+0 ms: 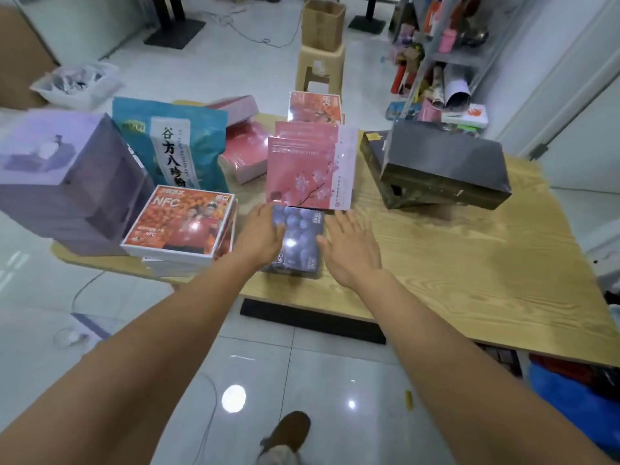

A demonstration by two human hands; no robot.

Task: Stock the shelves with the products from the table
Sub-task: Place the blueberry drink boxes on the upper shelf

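Both hands are at the glossy, flat, rectangular blueberry NFC box [298, 238], which lies at the near edge of the wood-grain table [469, 263]. Left hand [260, 236] and right hand [352, 250] flank it, fingers straight and spread, gripping nothing. Just behind it is a pink blossom-print box [308, 169].

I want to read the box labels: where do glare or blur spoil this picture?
Head view: glare spots sit on the blueberry box and the orange NFC box; the dark box at right looks smeared; the purple box at the left edge is soft.
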